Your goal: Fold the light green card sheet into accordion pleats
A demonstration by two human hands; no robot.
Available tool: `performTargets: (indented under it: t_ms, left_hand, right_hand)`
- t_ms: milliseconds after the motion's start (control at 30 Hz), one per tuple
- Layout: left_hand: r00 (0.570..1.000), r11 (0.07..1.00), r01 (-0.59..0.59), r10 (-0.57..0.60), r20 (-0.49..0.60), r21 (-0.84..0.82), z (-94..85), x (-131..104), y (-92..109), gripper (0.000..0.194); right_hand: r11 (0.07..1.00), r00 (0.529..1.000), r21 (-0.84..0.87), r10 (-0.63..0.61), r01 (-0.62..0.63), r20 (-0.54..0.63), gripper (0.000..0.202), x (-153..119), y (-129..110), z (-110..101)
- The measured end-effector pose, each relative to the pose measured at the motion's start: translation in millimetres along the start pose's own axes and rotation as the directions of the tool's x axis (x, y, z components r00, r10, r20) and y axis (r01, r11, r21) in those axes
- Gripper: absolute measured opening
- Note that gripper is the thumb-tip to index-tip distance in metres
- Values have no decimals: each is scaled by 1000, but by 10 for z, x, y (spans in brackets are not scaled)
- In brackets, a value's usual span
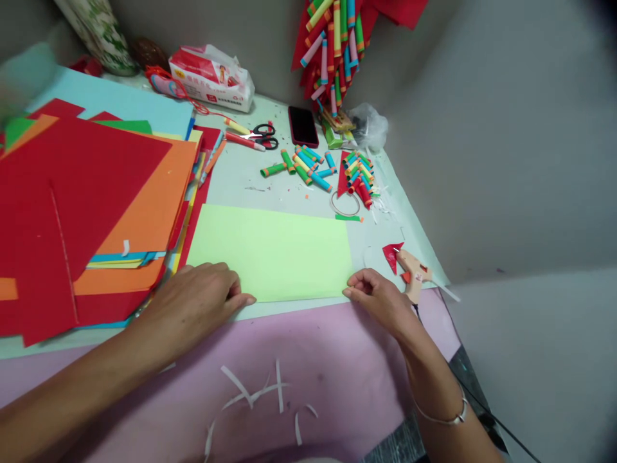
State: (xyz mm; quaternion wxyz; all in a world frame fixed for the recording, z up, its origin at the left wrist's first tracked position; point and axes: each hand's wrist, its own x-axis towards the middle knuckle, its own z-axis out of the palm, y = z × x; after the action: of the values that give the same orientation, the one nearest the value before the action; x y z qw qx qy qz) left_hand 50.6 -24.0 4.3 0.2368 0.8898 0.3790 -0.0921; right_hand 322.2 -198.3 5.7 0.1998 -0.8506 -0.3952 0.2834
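Note:
A light yellow-green sheet of paper (274,254) lies flat on the table in front of me. My left hand (202,296) is closed at its lower left, the thumb along the near edge and the other fingers curled and partly hidden. With thumb and fingertips my right hand (378,296) pinches the lower right corner. Just right of that hand rests a beige hot glue gun (414,273), its nozzle over a small red paper piece (391,256). Beyond the sheet are several rolled paper tubes (306,167) in green, blue and yellow.
Red and orange sheets (96,193) are piled at left. Scissors (263,136), a phone (303,127) and a tissue pack (212,77) lie at the back. A tube-covered red decoration (335,51) hangs by the wall. Paper strips (255,392) lie on the pink cover (337,360).

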Motion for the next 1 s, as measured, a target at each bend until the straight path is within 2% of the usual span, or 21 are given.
performTargets:
  t_ms: [300, 600, 800, 900, 1000]
  left_hand:
    - [999, 997, -15, 12, -37, -74, -8, -58, -36, 28]
    - [998, 996, 69, -68, 12, -49, -43, -120, -105, 29]
    - [988, 986, 153, -152, 23, -67, -49, -220, -140, 27]
    - [987, 985, 161, -162, -9, -62, -30, -257, -155, 27]
    - [985, 987, 144, -150, -84, -70, 21, -284, -185, 26]
  right_hand:
    - [998, 998, 13, -54, 54, -19, 15, 23, 72, 29]
    - [993, 995, 69, -95, 97, -39, 16, 19, 136, 71]
    - [997, 994, 14, -80, 82, -78, 16, -19, 150, 100]
    - [990, 982, -46, -138, 133, -128, 15, -53, 173, 131]
    - [961, 948, -135, -263, 241, -181, 15, -95, 199, 178]
